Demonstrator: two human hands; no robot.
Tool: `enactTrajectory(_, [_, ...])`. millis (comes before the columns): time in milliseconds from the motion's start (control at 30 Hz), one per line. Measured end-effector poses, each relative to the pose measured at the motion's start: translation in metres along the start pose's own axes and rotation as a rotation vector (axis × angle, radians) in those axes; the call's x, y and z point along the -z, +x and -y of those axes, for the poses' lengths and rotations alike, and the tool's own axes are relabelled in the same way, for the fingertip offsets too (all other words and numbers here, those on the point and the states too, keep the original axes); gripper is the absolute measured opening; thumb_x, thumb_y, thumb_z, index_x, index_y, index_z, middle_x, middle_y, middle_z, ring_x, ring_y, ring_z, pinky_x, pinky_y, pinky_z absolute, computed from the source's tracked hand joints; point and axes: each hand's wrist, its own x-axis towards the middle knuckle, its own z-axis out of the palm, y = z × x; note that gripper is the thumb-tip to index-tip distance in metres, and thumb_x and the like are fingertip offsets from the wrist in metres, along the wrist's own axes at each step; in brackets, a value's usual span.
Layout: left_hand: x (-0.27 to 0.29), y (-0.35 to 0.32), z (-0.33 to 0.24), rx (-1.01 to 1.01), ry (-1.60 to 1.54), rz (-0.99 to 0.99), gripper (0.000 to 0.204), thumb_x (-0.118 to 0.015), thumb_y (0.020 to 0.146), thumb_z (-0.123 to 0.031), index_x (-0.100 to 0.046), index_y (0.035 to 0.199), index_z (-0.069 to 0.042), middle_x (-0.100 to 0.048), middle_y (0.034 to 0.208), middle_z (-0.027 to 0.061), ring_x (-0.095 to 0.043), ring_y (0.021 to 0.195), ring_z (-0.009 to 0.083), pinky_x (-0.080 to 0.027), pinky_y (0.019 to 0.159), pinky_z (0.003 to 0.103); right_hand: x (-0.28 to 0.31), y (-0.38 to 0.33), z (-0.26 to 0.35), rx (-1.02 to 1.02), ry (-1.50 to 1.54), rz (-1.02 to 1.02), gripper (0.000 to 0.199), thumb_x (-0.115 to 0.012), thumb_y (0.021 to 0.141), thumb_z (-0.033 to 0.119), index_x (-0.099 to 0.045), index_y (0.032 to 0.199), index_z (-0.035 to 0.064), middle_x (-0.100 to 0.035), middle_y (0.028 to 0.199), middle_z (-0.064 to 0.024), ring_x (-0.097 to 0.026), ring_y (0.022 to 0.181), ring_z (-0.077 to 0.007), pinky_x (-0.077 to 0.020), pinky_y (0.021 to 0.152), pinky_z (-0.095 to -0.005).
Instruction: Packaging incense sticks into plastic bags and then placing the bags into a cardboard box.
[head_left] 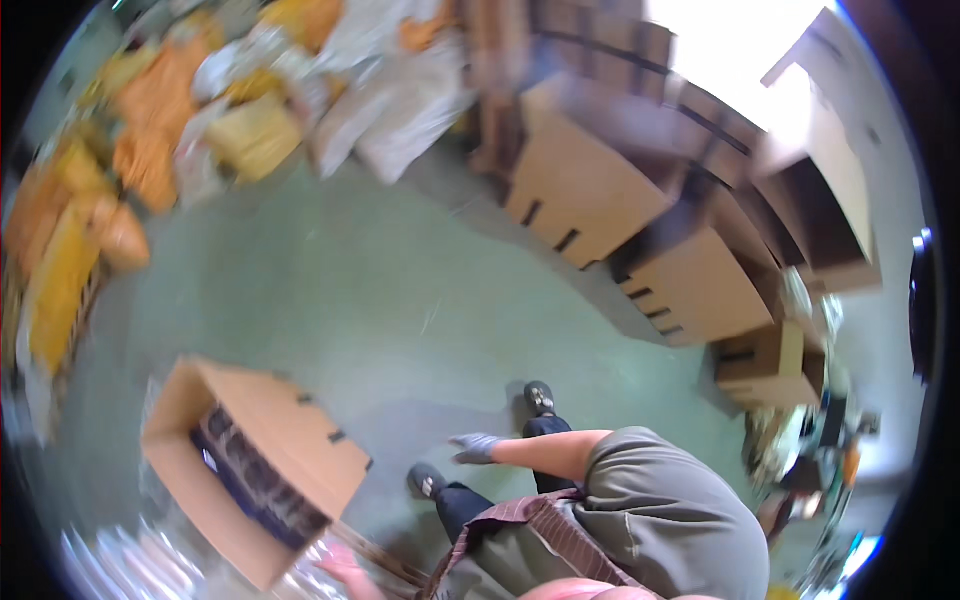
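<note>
My right hand (476,448), in a grey glove, reaches across in front of my body above the floor. Its fingers are stretched out and it holds nothing. My left hand (342,563) is low in the view, beside the near corner of an open cardboard box (290,420). Blur hides its fingers, so I cannot tell whether it grips the box or only lies next to it. Inside the box, against one wall, is a dark blue and brown patterned thing (255,475) whose kind I cannot make out.
Large cardboard boxes (590,190) line the right side, some open. Orange, yellow and white sacks (255,135) are heaped at the far left. Shiny clear plastic-wrapped stuff (135,565) lies at the lower left. Green floor (330,270) stretches between them; my shoes (540,398) stand on it.
</note>
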Motion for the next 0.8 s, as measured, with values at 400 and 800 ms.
enactTrajectory(400, [-0.501,-0.336,0.498,-0.376,1.449,1.585,0.032,-0.057,0.094,-0.015,-0.053,0.121,0.002,-0.065,0.106,0.0117,-0.063,0.096,0.0184,-0.052,0.081,0.031,0.021,-0.499,-0.337,-0.808,0.619,-1.245,0.064,-0.061,0.082,0.041,-0.047,0.135,0.0062,-0.053,0.131,-0.0192,-0.051,0.122,-0.0323,-0.0393,0.104,-0.0378])
enactTrajectory(800, [-0.399,-0.915,1.001,-0.744,0.996,3.021,0.044,-0.062,0.088,-0.020,-0.050,0.125,0.000,-0.053,0.127,0.0186,-0.049,0.118,0.0334,-0.039,0.102,0.040,-0.213,-0.744,-0.505,-1.568,1.423,-1.646,0.069,-0.064,0.081,0.038,-0.043,0.135,0.0010,-0.047,0.136,-0.0239,-0.046,0.126,-0.0359,-0.0364,0.106,-0.0394])
